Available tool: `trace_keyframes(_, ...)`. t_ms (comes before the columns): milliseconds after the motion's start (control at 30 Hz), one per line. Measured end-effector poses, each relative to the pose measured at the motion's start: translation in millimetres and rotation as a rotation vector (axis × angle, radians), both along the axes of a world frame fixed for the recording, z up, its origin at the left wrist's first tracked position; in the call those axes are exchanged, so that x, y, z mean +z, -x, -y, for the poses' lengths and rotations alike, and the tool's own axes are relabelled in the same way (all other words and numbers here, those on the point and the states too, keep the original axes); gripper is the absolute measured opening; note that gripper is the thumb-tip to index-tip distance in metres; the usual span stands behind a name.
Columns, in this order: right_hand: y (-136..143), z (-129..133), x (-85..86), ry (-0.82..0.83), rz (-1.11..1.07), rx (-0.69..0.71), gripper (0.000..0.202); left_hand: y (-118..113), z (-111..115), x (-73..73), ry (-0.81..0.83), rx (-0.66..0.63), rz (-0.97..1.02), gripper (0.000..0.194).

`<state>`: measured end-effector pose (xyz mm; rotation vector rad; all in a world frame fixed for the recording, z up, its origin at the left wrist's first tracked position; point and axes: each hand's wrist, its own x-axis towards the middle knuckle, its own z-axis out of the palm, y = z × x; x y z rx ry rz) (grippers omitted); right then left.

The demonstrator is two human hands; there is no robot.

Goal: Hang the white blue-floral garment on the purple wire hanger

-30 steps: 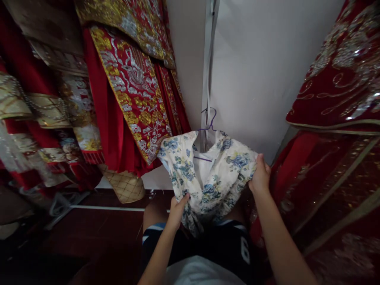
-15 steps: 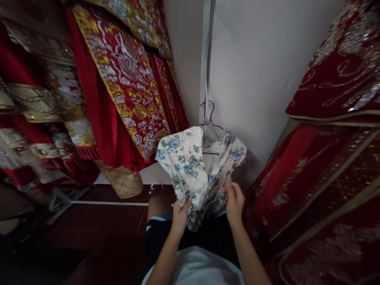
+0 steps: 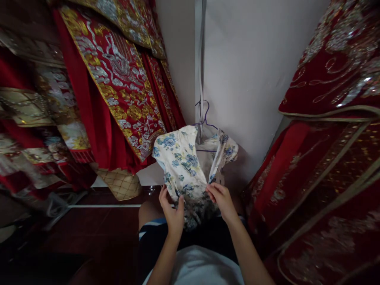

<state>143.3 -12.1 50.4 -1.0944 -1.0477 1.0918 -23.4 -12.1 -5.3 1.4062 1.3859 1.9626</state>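
White with blue flowers, the short-sleeved V-neck garment is hung on a thin purple hanger by the pale grey wall, its lower part bunched above the lap. Looks like the front is being straightened, with the neckline edge being handled at the bottom of the V. That edge is pinched between the thumb and fingertips of the right hand, while the left hand is half open, thumb and fingers spread at the waist; whether any cloth is gripped there can't be told. A light pinch and steady side support are probably called for next. The garment is placed just beyond both hands, touched by each.
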Motion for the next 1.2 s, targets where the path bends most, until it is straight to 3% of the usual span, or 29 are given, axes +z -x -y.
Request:
trace_keyframes(67,1.2,3.1,4.8,-0.01,0.036,0.031,0.036,-5.9,-0.1,5.0,-0.106,0.001,-0.188,0.052)
trace_keyframes(133,3.8,5.6,8.6,-0.015,0.051,0.064,0.036,-18.0,-0.6,9.6,-0.135,-0.102,-0.334,0.04)
trace_keyframes(300,4.2,8.3,10.9,-0.002,0.058,0.111,0.036,-44.1,-12.5,16.3,-0.065,-0.382,-0.398,0.012)
trace_keyframes(433,-5.6,-8.8,20.2,-0.025,0.106,0.085,0.036,-45.0,-22.0,23.2,0.004,-0.49,-0.525,0.016)
trace_keyframes(533,-15.7,-39.1,44.4,-0.074,0.06,0.027,0.034,-43.6,-20.9,26.1,0.043,-0.481,-0.7,0.018)
trace_keyframes(700,-22.2,-94.2,106.2,-0.08,-0.143,-0.048,0.025,-50.0,-10.7,24.7,0.134,-0.497,-0.922,0.024)
trace_keyframes(800,-17.3,-108.2,135.1,-0.106,-0.237,-0.059,0.02,-54.6,-7.1,28.0,0.181,-0.538,-1.108,0.03)
trace_keyframes(900,-11.1,-105.6,145.7,-0.154,-0.269,-0.065,0.018,-53.7,-11.7,36.8,0.233,-0.584,-1.265,0.031)
trace_keyframes(967,-8.5,-98.2,143.7,-0.181,-0.257,-0.067,0.019,-49.6,-21.5,47.8,0.23,-0.636,-1.257,0.025)
trace_keyframes(1033,-7.5,-89.1,138.6,-0.216,-0.241,-0.083,0.021,-44.1,-35.8,66.1,0.175,-0.666,-1.125,0.018)
trace_keyframes(1100,-7.6,-80.0,134.4,-0.245,-0.216,-0.098,0.021,-38.7,-52.3,93.3,0.055,-0.616,-0.887,0.02)
trace_keyframes(1200,-8.5,-68.8,133.3,-0.285,-0.153,-0.105,0.022,-34.4,-75.5,144.4,-0.212,-0.461,-0.559,0.037)
